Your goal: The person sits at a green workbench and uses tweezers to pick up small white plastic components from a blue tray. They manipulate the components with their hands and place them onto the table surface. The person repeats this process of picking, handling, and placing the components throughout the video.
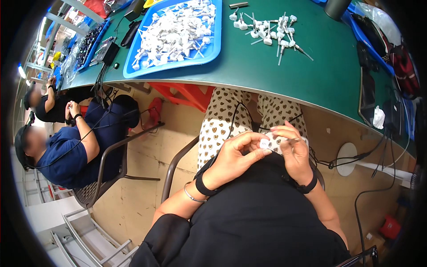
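My left hand (238, 155) is over my lap, its thumb and forefinger pinched on a small white pump head (264, 143). Just to the right of that piece is my right hand (294, 151), its fingers stretched toward it and the thumb apart from them; I see nothing clearly held there. On the green table (267, 75) ahead, a blue tray (178, 67) holds a heap of similar white pump heads (173, 33) with thin tubes. A smaller loose group of pump heads (267, 33) lies on the tabletop to the right of the tray.
A phone-like dark slab (367, 95) lies near the table's right edge, with cables hanging below. A small metal cylinder (239, 5) is at the back. At left, a seated co-worker (66, 151) occupies a chair. A red stool (182, 95) stands under the table.
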Motion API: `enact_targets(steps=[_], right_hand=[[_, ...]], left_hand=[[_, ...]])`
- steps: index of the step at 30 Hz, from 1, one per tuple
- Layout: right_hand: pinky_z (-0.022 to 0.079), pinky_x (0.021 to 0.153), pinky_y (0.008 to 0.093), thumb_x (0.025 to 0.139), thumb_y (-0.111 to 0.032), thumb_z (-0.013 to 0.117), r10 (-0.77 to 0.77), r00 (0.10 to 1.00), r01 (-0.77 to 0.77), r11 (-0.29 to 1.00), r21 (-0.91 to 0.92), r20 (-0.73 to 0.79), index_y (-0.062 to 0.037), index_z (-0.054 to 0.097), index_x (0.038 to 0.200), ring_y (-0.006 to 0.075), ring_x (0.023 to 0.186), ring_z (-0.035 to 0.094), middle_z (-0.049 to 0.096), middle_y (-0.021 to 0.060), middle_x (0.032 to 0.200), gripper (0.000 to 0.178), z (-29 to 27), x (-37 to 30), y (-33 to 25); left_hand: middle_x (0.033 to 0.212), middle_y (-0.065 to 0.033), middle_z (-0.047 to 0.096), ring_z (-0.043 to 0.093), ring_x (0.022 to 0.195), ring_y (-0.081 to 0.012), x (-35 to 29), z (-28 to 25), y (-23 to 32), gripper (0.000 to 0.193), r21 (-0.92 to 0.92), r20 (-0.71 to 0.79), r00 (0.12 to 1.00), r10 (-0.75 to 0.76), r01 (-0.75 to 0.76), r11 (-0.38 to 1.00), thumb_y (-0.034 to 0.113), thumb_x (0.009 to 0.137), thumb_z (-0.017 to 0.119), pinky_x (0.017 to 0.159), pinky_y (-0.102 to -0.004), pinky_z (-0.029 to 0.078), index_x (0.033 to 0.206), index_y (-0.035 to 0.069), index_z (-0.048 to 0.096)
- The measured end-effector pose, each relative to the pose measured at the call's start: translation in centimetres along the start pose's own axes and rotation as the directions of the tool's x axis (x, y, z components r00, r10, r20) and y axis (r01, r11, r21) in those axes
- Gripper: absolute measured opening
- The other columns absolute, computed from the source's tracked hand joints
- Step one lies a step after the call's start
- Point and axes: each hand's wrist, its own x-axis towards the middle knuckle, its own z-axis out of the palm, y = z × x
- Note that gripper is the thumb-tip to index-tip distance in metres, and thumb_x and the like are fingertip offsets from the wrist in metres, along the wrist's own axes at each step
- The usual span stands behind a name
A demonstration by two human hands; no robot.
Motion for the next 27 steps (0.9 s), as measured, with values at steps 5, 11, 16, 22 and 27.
enact_targets(steps=[5, 11, 16, 22, 27], right_hand=[[0.046, 0.081, 0.0318, 0.107, -0.041, 0.052, 0.023, 0.990, -0.011, 0.995, 0.094, -0.137, -0.0031, 0.071, 0.120, 0.0180, 0.091, 0.055, 0.056, 0.0082, 0.101, 0.044, -1.3, -0.5, -0.8], [0.058, 0.079, 0.0333, 0.107, -0.039, 0.054, 0.093, 0.985, -0.025, 0.909, 0.416, -0.144, 0.0025, 0.064, 0.115, 0.0182, 0.088, 0.067, 0.052, 0.0094, 0.107, 0.043, -2.2, -0.1, -1.8], [0.059, 0.086, 0.0356, 0.103, -0.018, 0.064, 0.138, 0.975, -0.027, 0.850, 0.527, -0.173, 0.0034, 0.063, 0.116, 0.0212, 0.095, 0.070, 0.054, 0.0106, 0.113, 0.025, -2.9, 0.5, -2.3], [0.060, 0.087, 0.0329, 0.098, -0.001, 0.067, 0.215, 0.964, -0.091, 0.818, 0.567, -0.156, 0.0038, 0.063, 0.116, 0.0210, 0.096, 0.071, 0.056, 0.0106, 0.116, 0.019, -3.9, 0.3, -3.1], [0.058, 0.079, 0.0263, 0.098, 0.001, 0.067, 0.231, 0.964, -0.110, 0.802, 0.587, -0.135, 0.0032, 0.065, 0.114, 0.0182, 0.094, 0.071, 0.059, 0.0100, 0.115, 0.017, -4.3, 0.1, -2.9]], left_hand=[[0.099, -0.0041, 0.068, 0.065, 0.083, -0.0082, 0.7, -1.7, 2.9, 0.026, 0.340, -0.064, 0.935, 0.348, -0.307, 0.889, -0.001, 0.090, 0.075, 0.074, -0.0230, 0.053, 0.114, -0.002, 0.069], [0.104, -0.0089, 0.070, 0.067, 0.087, -0.0142, 6.8, -9.8, 12.7, 0.029, 0.689, -0.300, 0.671, 0.678, -0.340, 0.640, 0.009, 0.092, 0.076, 0.076, -0.0263, 0.054, 0.116, -0.004, 0.068], [0.120, -0.0219, 0.067, 0.065, 0.110, -0.0320, 14.3, -17.8, 14.3, 0.055, 0.991, -0.056, 0.454, 0.889, 0.133, -0.005, 0.023, 0.081, 0.087, 0.094, -0.0400, 0.053, 0.125, -0.003, 0.066], [0.104, -0.0154, 0.070, 0.067, 0.097, -0.0340, 17.8, -5.2, 10.9, 0.023, 0.895, 0.252, 0.763, 0.595, -0.418, 0.156, 0.012, 0.088, 0.075, 0.087, -0.0421, 0.053, 0.110, 0.006, 0.074], [0.106, -0.0159, 0.066, 0.065, 0.102, -0.0355, 20.7, 0.6, 10.1, 0.023, 0.947, 0.287, 0.832, 0.475, -0.322, -0.008, 0.008, 0.087, 0.066, 0.090, -0.0452, 0.055, 0.108, 0.008, 0.075]])
